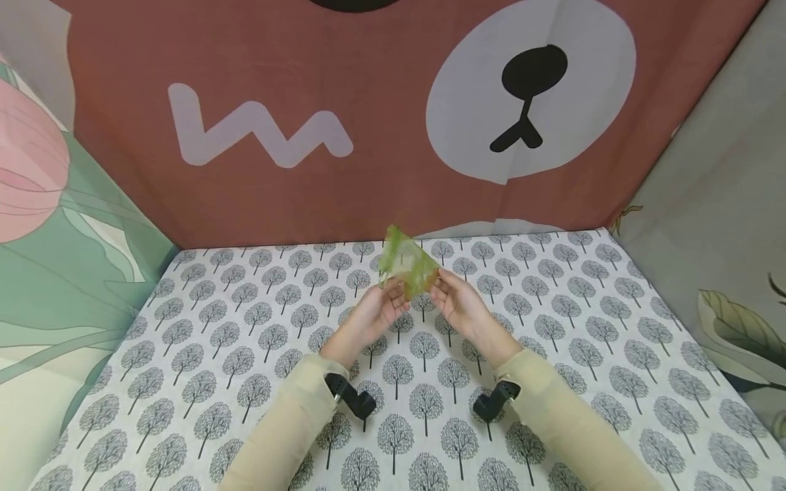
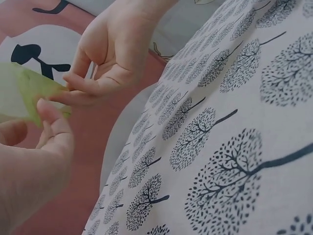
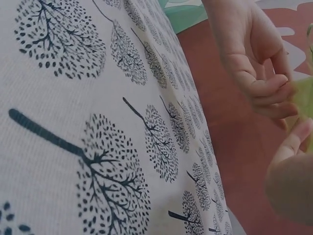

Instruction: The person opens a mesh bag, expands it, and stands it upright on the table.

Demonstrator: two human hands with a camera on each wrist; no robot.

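A thin, see-through green piece (image 1: 408,262), roughly triangular with darker green bands, is held up above the table between both hands. Its exact kind cannot be told. My left hand (image 1: 377,314) pinches its lower edge between thumb and fingers. On the right side, my right hand (image 1: 463,307) grips the lower right corner with thumb and fingertips. The left wrist view shows the green sheet (image 2: 29,88) stretched between the fingertips of both hands. Only a part of the green sheet (image 3: 304,100) appears at the edge of the right wrist view.
The table is covered by a white cloth (image 1: 270,341) printed with grey trees. Behind it hangs a reddish-brown curtain (image 1: 381,191) with a bear face. Patterned hangings stand at the left (image 1: 37,273) and right (image 1: 724,225). Black wrist cameras (image 1: 353,395) sit on both sleeves.
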